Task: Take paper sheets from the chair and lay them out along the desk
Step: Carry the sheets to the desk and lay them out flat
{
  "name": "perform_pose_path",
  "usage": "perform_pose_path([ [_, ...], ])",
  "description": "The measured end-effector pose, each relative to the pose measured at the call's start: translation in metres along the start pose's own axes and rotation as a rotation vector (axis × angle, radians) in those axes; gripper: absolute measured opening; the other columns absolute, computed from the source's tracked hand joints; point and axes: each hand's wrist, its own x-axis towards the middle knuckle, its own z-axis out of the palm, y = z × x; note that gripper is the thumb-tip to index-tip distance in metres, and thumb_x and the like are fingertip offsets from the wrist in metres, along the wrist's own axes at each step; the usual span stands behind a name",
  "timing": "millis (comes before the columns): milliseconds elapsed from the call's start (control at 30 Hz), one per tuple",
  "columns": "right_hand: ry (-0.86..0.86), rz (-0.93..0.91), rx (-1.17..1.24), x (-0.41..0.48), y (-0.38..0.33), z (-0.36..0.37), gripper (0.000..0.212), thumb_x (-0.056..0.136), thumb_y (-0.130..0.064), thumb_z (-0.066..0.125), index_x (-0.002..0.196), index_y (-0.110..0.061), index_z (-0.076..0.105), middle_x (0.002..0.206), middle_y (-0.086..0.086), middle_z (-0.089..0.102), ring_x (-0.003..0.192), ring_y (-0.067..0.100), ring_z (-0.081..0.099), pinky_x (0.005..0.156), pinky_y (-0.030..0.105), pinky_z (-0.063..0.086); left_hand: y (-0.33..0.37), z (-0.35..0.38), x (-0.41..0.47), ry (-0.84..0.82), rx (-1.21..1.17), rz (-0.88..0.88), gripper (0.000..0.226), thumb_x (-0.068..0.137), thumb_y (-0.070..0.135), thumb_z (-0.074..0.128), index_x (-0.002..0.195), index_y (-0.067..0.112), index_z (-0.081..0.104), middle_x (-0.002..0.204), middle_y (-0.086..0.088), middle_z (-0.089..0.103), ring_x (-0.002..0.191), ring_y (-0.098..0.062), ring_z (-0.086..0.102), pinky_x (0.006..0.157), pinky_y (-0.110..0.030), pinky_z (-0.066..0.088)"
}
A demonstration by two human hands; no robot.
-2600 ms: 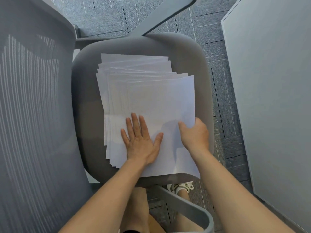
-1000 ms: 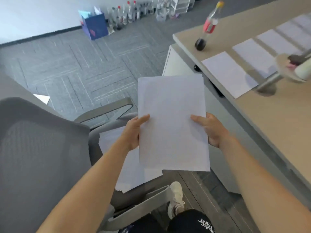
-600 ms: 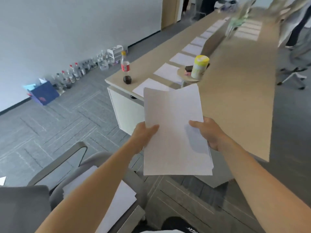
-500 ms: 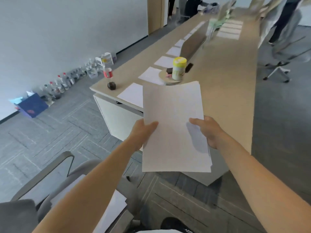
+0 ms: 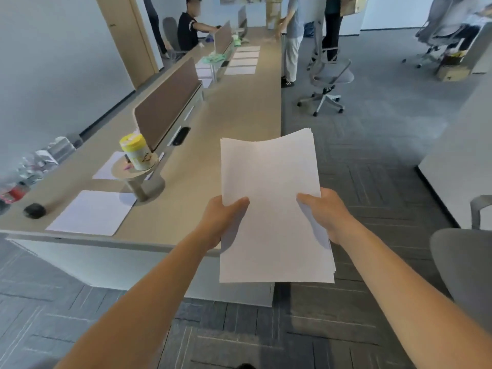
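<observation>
Two single paper sheets lie flat along the left edge of the long desk (image 5: pixel 234 113). The nearer sheet (image 5: pixel 91 213) is at the near left corner, just right of a small black round object (image 5: pixel 34 210). The farther sheet (image 5: pixel 110 166) is partly hidden behind a round raised stand (image 5: pixel 138 173). A wipes canister (image 5: pixel 135 151) with a yellow lid stands upright on that stand. Behind it a brown divider screen (image 5: pixel 166 102) runs down the middle of the desk, with a dark cable slot (image 5: pixel 181 135) beside its near end. Right of the divider, a row of sheets (image 5: pixel 243 59) lies at the desk's far end.

The left hand (image 5: pixel 222 222) clamps the left edge of a stack of paper sheets (image 5: pixel 271 209), thumb pressed on top and fingers out of sight beneath. The right hand (image 5: pixel 323 214) pinches the right edge the same way. The stack is held in the air over the desk's near right corner, reaching past the right edge above the carpet, and its far corners are slightly fanned.

Beyond the right edge, an office chair (image 5: pixel 328 78) stands on the carpet near people standing at the far end. A white desk (image 5: pixel 458 169) and a grey chair (image 5: pixel 463 262) sit at the far right of the view.
</observation>
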Motion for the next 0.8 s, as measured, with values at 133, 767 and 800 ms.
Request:
perform_pose_path([
  [133,0.058,0.038,0.112,0.055,0.007,-0.048,0.023,0.094,-0.012,0.061,0.107,0.006,0.065,0.126,0.021,0.061,0.12,0.032,0.056,0.104,0.045,0.043,0.024,0.054,0.055,-0.091,0.061,0.032,0.013,0.089,0.031,0.072,0.096,0.02,0.07,0.092,0.0,0.076,0.084,-0.02,0.073,0.075,-0.036,0.059],
  [767,0.294,0.075,0.112,0.394,-0.075,-0.285,0.034,0.096,-0.009,0.056,0.124,0.009,0.057,0.138,0.021,0.053,0.127,0.025,0.051,0.101,0.028,0.037,0.167,0.334,0.409,-0.318,0.033,0.088,0.012,0.093,0.025,0.067,0.103,0.018,0.068,0.089,0.006,0.072,0.08,-0.009,0.068,0.057,-0.016,0.052],
  [800,0.289,0.073,0.108,0.417,-0.076,-0.298,0.029,0.096,-0.01,0.056,0.12,0.006,0.061,0.136,0.019,0.055,0.126,0.024,0.053,0.101,0.029,0.038,0.174,0.348,0.427,-0.311,0.037,0.091,0.005,0.093,0.023,0.067,0.097,0.019,0.068,0.084,0.007,0.072,0.076,-0.007,0.068,0.053,-0.014,0.051],
])
